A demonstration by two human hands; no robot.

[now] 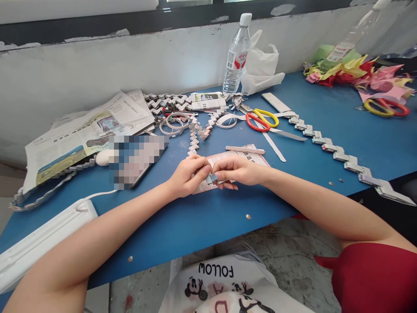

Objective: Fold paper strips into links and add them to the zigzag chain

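Near the middle of the blue table, both hands meet over a small folded paper strip. My left hand is closed, its thumb and fingers pinching one end. My right hand pinches the other end between thumb and forefinger. A zigzag chain of folded paper runs away behind my left hand; whether it joins the strip is hidden by the fingers. Beneath the hands lies a printed paper sheet. A narrow folded strip rests across its far edge.
Scissors with red and yellow handles lie beyond the hands. A long zigzag paper chain stretches along the right. Newspapers, tape rolls and a blurred phone-like device are at left. A water bottle stands behind.
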